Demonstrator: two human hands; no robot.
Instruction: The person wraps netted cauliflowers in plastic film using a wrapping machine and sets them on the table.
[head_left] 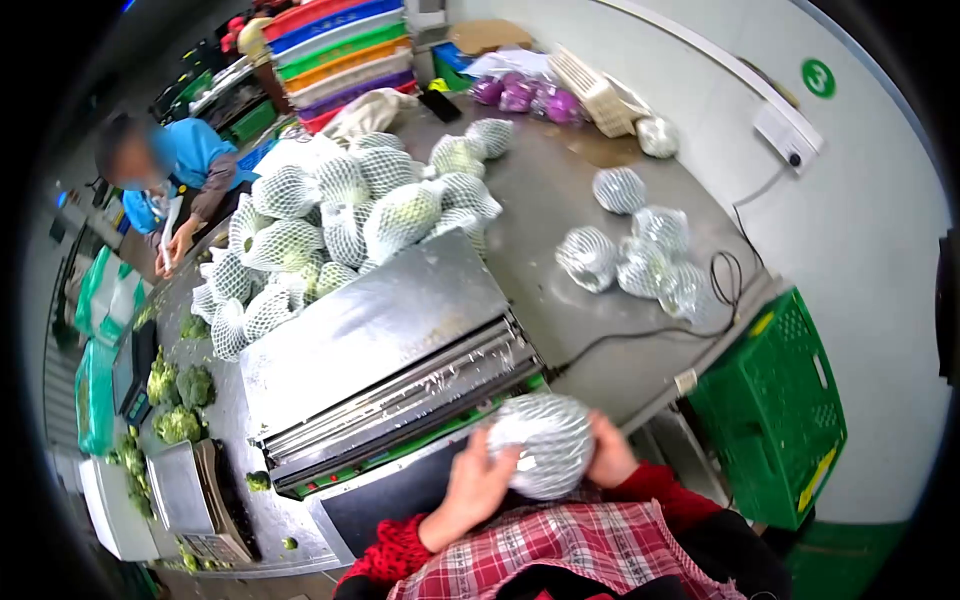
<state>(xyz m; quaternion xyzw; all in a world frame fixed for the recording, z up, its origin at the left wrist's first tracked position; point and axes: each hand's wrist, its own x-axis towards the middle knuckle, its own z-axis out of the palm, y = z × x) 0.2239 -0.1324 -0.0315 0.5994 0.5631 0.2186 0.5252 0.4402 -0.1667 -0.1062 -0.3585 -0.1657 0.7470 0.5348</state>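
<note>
Between my two hands is a round vegetable in a white foam net point(541, 445), with a shiny film over it; its kind is hidden. My left hand point(478, 495) grips its left side, and my right hand point(610, 455) closes around its right side. Right in front of it stands a film-wrapping machine point(375, 330) with a metal top plate and a slotted front. Below that front lies a dark flat plate point(395, 510), close to my left hand. Behind the machine, several pale green vegetables in foam nets point(345, 205) are heaped.
Several wrapped bundles point(640, 262) and a loose cable point(640, 338) lie on the steel table's right. A green crate point(775, 410) stands beside it. Broccoli point(178, 425) and a weighing scale point(190, 490) are left. Purple wrapped vegetables point(525, 95), stacked crates point(340, 60) and a co-worker point(190, 165) are farther back.
</note>
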